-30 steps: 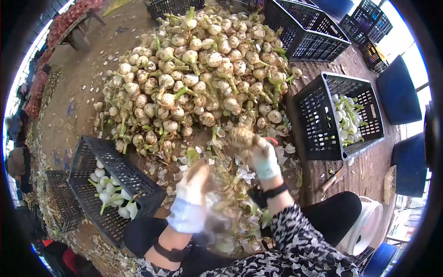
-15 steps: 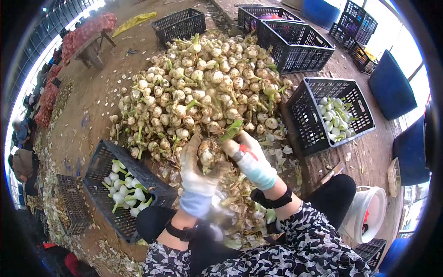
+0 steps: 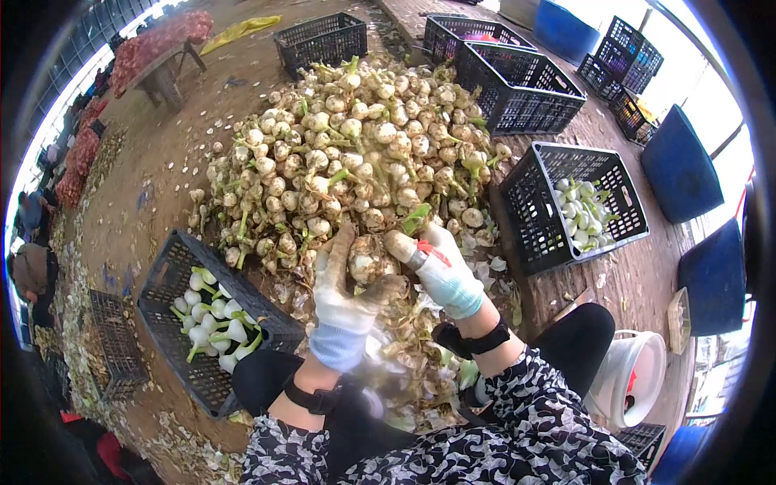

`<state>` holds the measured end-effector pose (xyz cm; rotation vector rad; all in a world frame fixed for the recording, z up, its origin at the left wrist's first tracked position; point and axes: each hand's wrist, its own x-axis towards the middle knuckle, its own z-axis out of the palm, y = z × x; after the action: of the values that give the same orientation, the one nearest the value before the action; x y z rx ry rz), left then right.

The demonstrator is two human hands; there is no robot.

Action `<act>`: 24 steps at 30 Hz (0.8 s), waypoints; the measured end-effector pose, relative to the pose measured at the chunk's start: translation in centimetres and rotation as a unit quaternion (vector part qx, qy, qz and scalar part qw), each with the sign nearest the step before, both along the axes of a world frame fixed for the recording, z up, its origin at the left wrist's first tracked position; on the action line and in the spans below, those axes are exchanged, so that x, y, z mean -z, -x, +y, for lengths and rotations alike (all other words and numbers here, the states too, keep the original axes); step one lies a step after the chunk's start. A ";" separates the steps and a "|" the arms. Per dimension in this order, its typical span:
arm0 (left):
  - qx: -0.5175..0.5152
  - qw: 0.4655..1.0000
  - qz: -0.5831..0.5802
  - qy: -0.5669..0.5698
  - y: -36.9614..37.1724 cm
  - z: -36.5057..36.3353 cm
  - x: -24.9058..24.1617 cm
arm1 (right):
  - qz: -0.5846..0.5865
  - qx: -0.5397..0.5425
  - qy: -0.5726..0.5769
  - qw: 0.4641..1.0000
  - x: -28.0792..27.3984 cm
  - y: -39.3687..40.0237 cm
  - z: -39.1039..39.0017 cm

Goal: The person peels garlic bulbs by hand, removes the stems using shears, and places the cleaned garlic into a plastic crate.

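A garlic bulb (image 3: 371, 260) with brown outer skin and a green stalk is held between my gloved hands. My left hand (image 3: 341, 291) is wrapped around its left side and underside, fingers up and thumb below. My right hand (image 3: 440, 267) presses its thumb against the bulb's upper right, fingers curled by the green leaf. A red strip and a greyish metal-looking piece sit at the right thumb. Just beyond rises a large heap of soil-stained garlic bulbs (image 3: 347, 153). Loose peeled skins (image 3: 412, 356) lie beneath my hands.
A black crate (image 3: 166, 323) of peeled white bulbs stands at my left knee. Another crate (image 3: 537, 242) with pale bulbs sits on the right. Black crates (image 3: 517, 101) stand behind it. A white bucket (image 3: 626, 376) is by my right knee; blue tubs (image 3: 683, 162) line the right side.
The view has shifted slightly. My right thumb has moved down and left over the bulb's top, and more of the bulb's pale side shows. Both hands stay on it.
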<state>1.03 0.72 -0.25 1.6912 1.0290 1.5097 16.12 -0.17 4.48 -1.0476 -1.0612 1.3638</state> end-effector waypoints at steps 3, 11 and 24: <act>0.025 0.987 -0.123 0.096 -0.2 -0.2 -0.3 | -0.016 0.012 -0.038 0.999 1.4 -0.1 0.1; 0.012 0.999 0.014 -0.033 -0.1 -0.2 0.0 | -0.001 0.013 0.004 1.000 1.3 -0.5 -0.2; 0.140 0.845 -0.338 0.391 0.6 0.5 0.1 | -0.153 0.072 -0.157 0.973 5.0 -0.4 -0.2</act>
<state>0.42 1.17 -0.31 0.6144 0.7852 1.1100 16.52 -0.32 -0.51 -1.0932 -1.3496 0.8970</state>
